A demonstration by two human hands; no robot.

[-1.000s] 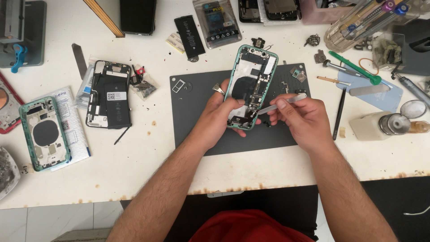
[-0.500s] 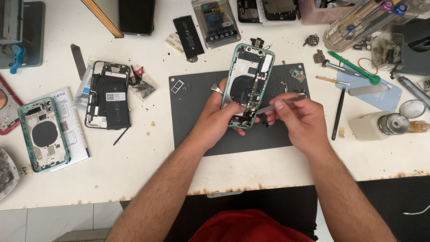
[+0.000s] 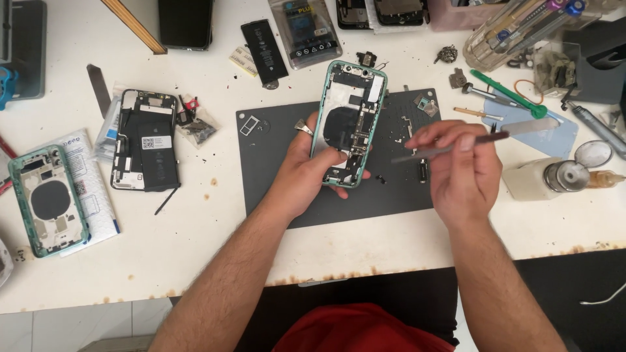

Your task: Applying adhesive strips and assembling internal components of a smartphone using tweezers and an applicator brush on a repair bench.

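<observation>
An opened green phone (image 3: pixel 349 124) is lying tilted over the upper middle of a dark grey mat (image 3: pixel 274 140), its back off and its boards and coil showing. The left hand (image 3: pixel 306 173) is gripping its lower end, thumb lying across the lower inside, fingers wrapping underneath, so the hand is clamped on the phone.

The right hand (image 3: pixel 460 173) is hovering just to the right of the phone, above the mat, its fingers pinching together on tweezers (image 3: pixel 450 148). The tweezers are pointing left with the tip near the phone's right edge but apart from it; whether the tip is holding anything is too small to tell. Small screws and brackets (image 3: pixel 407 127) are lying on the mat beneath that hand.

Further out on the white table (image 3: pixel 195 248), a black battery (image 3: pixel 264 42) is resting above the mat's left corner. A second phone body (image 3: pixel 145 140) with dark insides is sitting left of the mat, and an empty green frame (image 3: pixel 47 199) is lying near the left edge on a paper packet. To the right, a green-handled tool (image 3: pixel 508 94) and a small bottle (image 3: pixel 548 179) are standing near the mat's right side.
</observation>
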